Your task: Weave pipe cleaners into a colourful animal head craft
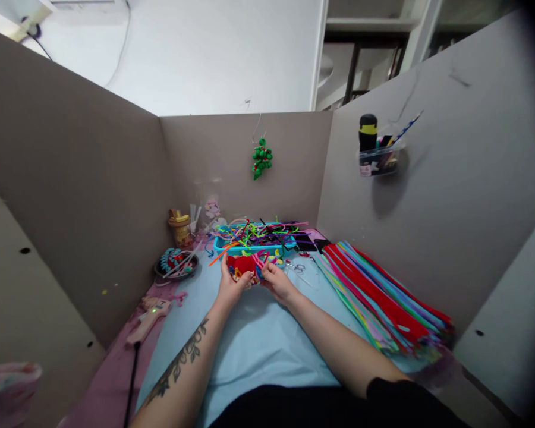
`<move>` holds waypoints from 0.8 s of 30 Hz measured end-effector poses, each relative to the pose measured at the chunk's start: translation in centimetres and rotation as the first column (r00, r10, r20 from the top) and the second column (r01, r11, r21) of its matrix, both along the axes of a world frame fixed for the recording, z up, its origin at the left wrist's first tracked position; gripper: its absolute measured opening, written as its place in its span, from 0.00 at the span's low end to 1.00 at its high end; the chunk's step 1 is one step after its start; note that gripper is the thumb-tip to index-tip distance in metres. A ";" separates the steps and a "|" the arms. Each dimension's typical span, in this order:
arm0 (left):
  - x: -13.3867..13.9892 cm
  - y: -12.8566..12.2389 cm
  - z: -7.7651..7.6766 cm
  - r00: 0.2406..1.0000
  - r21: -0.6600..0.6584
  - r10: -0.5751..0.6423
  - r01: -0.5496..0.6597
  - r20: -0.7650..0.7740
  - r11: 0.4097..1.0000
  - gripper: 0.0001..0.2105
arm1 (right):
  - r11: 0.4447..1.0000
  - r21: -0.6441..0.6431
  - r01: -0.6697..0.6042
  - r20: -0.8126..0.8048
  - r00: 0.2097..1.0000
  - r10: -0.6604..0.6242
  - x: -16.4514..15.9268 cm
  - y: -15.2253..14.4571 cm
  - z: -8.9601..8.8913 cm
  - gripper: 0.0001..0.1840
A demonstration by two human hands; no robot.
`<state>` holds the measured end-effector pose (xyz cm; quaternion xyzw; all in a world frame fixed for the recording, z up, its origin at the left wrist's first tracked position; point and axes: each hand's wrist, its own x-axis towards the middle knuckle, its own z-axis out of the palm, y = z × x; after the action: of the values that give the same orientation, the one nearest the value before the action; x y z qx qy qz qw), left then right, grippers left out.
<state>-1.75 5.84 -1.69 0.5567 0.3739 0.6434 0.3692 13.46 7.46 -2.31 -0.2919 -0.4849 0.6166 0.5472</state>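
Note:
Both hands hold up a small red fuzzy pipe-cleaner craft [242,265] with blue, orange and pink bits, above the middle of the table. My left hand [232,282] is closed around its left side, thumb across the front. On the right side, my right hand [277,282] pinches the craft near some pink pipe-cleaner strands [261,258]. Just behind it stands a blue tray [223,248] heaped with loose, tangled pipe cleaners [263,233] in many colours. Small scissors [298,267] lie to the right of my right hand. The exact shape of the craft is partly hidden by my fingers.
Bundles of long pipe cleaners [378,291] cover the right side. At left are a dark bowl [182,274] of pieces, a pink glue gun [149,321] with a lit green light, and a jar [181,229]. Grey panels enclose the table; a pen holder [378,161] hangs right.

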 end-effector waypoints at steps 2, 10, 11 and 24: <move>0.1 -0.2 0.1 0.999 -0.003 -0.036 0.036 -0.002 0.999 0.44 | 1.000 -0.009 -0.015 0.000 1.000 0.015 0.0 -0.1 0.0 0.22; 0.2 -0.7 0.7 0.999 0.032 -0.035 0.036 -0.029 0.999 0.45 | 0.998 -0.047 -0.030 0.009 1.000 0.030 -0.1 0.0 -0.1 0.21; 0.2 -0.7 0.7 0.999 0.048 -0.023 0.025 -0.036 0.999 0.45 | 0.998 -0.052 -0.031 0.014 0.999 0.032 -0.1 0.0 -0.1 0.21; 0.2 -1.2 0.9 0.992 0.093 -0.053 0.064 -0.117 0.994 0.46 | 0.994 -0.101 -0.049 0.030 0.998 0.053 0.1 0.2 -0.1 0.22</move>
<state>-1.52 4.65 -0.81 0.6204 0.3464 0.6167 0.3388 13.55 7.68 -2.43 -0.3164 -0.4694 0.6491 0.5081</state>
